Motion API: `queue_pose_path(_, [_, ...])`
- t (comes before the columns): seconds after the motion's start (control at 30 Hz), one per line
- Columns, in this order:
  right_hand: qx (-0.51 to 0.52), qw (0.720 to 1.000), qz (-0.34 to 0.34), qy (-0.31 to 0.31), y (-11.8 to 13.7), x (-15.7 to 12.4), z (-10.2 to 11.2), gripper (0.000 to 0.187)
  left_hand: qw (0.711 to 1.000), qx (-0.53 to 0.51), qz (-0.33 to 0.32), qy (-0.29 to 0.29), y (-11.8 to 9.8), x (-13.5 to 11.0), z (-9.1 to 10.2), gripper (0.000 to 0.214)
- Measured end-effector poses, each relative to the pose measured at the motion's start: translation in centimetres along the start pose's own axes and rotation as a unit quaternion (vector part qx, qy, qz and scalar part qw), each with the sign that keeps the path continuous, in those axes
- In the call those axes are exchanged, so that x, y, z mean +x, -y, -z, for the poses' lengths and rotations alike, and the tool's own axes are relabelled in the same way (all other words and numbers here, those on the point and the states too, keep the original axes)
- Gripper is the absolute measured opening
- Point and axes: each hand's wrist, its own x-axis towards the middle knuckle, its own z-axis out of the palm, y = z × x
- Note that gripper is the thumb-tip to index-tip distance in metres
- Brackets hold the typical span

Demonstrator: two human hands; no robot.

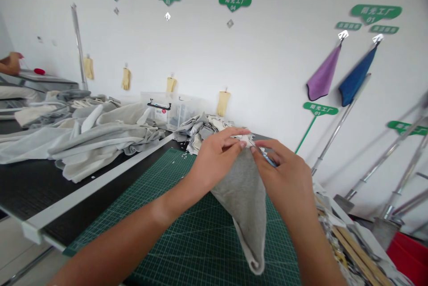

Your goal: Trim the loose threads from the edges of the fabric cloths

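A grey cloth piece [245, 196] hangs over the green cutting mat [187, 232], lifted by its top edge. My left hand [216, 159] pinches that top edge, fingers pressed together. My right hand [286, 176] is closed around a small blue-handled tool [267, 157], likely thread snips, whose tip touches the cloth edge right beside my left fingertips. The lower end of the cloth droops to the mat near the front.
Heaps of grey and cream fabric [93, 136] lie on the black table to the left, more scraps [200, 132] behind the mat. A clear plastic box [167, 109] stands by the wall. Another person's hand [11, 63] shows far left. Mop poles [384, 165] and a red bin [409, 254] are at right.
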Motion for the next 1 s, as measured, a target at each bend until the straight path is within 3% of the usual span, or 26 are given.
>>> queue_pose_path(0.2, [-0.064, 0.997, 0.017, 0.044, -0.8, 0.3, -0.5, 0.027, 1.0, 0.001, -0.004, -0.002, 0.8, 0.3, -0.8, 0.031])
queue_pose_path(0.53, [-0.027, 0.993, 0.067, 0.089, -2.9, 1.9, 0.8, 0.028, 0.993, 0.094, -0.077, -0.01, 1.8, 0.3, -1.9, 0.037])
queue_pose_path(0.77, [0.083, 0.99, 0.041, 0.106, -4.2, 2.8, 2.2, 0.041, 0.965, 0.248, -0.084, -0.005, 3.3, -0.2, -3.4, 0.012])
queue_pose_path(1.0, [0.143, 0.987, 0.015, 0.076, -5.4, 2.9, 2.8, 0.042, 0.946, 0.307, -0.097, -0.026, 3.6, -0.8, -4.4, 0.023])
